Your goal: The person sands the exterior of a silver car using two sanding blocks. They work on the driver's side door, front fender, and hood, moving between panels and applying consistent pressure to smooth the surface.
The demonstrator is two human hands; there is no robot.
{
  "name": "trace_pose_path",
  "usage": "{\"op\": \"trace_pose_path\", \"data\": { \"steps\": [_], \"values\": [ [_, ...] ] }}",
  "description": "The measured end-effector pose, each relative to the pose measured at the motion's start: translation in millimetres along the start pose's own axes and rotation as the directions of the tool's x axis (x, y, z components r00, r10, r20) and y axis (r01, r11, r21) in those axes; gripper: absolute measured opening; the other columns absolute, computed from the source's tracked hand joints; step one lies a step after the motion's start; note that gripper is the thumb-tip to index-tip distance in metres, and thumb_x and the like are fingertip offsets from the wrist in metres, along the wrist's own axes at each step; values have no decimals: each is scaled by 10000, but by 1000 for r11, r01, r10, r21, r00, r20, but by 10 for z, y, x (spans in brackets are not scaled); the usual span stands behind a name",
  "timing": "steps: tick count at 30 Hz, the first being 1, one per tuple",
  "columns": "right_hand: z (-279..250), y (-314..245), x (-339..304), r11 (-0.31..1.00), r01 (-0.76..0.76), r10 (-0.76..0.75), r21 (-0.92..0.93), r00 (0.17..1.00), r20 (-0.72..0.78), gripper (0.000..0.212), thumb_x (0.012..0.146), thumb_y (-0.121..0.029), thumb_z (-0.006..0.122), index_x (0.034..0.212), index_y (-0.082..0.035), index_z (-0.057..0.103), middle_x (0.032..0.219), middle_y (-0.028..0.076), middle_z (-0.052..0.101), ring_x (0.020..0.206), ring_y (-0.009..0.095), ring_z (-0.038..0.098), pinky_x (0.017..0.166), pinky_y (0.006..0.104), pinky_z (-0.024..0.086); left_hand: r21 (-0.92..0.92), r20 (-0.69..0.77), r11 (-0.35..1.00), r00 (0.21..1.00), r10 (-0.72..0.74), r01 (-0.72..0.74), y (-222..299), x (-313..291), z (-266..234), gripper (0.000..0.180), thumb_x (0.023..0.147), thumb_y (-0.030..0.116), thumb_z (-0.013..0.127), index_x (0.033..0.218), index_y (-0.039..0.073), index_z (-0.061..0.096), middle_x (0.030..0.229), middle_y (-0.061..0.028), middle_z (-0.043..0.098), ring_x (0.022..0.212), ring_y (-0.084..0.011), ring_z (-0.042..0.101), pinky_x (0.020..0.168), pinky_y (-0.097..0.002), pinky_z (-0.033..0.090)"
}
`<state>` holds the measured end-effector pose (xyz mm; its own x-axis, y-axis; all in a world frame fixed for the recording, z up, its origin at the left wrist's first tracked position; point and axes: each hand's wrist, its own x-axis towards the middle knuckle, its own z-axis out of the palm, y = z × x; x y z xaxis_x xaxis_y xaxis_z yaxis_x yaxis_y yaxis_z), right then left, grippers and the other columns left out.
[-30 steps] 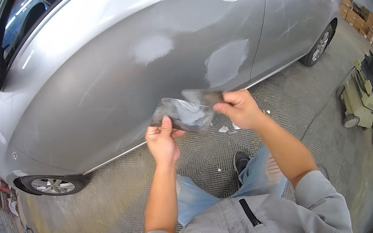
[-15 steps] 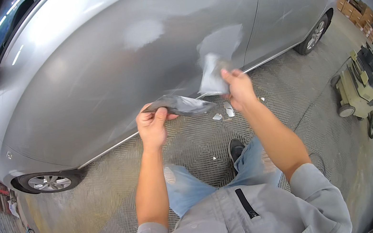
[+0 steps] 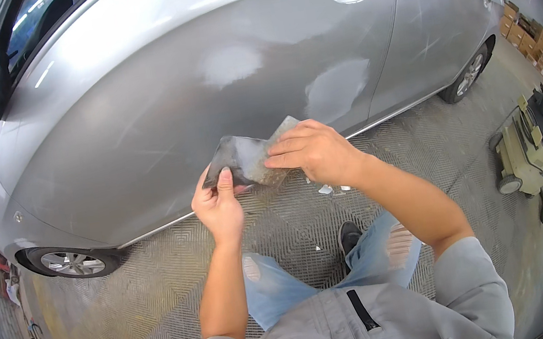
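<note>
one thin smeared plate [image 3: 241, 153] in closed left grip [image 3: 218, 204], flat grey rectangular scraper [image 3: 281, 128] in closed right grip [image 3: 323, 155]

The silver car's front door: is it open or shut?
Shut: the front door lies flush with the rear door, with just a thin seam between.

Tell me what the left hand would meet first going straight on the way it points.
Past the dark plate it holds, the left hand would likely meet the silver car door first; the gap is hard to judge from this view.
</note>
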<state>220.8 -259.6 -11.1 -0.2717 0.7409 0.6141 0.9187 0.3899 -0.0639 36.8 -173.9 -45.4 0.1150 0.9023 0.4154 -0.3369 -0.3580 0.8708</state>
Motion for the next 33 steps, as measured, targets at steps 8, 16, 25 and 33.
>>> {"op": "trace_pose_path", "data": {
  "steps": [8,16,25,33],
  "values": [
    [288,154,378,962,-253,130,-102,753,-646,457,699,94,501,1051,-148,663,1097,30,632,1074,254,550,876,316,436,-110,-68,983,988,139,-146,323,1177,-928,185,885,101,582,1030,-14,577,1005,-58,618,845,-133,596,706,-278,508],
    [545,269,1030,934,-266,52,-237,759,-649,461,634,31,567,1056,-136,651,1128,-4,612,1108,211,530,716,308,431,-344,320,933,920,225,-109,609,1886,-1255,230,907,88,522,1126,23,550,1144,-58,589,1091,-155,513,982,-307,349],
    [690,154,733,947,-280,108,-157,738,-666,490,622,39,554,1070,-134,651,1150,8,604,1116,234,530,726,335,450,-398,369,917,912,181,-21,403,2030,-1634,231,911,95,515,1130,37,560,1136,-44,600,1078,-146,525,982,-309,358],
    [705,246,1016,938,-315,152,-142,745,-649,475,630,22,583,1075,-137,637,1159,-3,592,1145,211,503,757,349,465,-431,369,902,906,209,-33,352,2083,-1704,208,906,98,525,1097,34,577,1109,-43,615,1043,-140,550,960,-305,385]
  ]
}}
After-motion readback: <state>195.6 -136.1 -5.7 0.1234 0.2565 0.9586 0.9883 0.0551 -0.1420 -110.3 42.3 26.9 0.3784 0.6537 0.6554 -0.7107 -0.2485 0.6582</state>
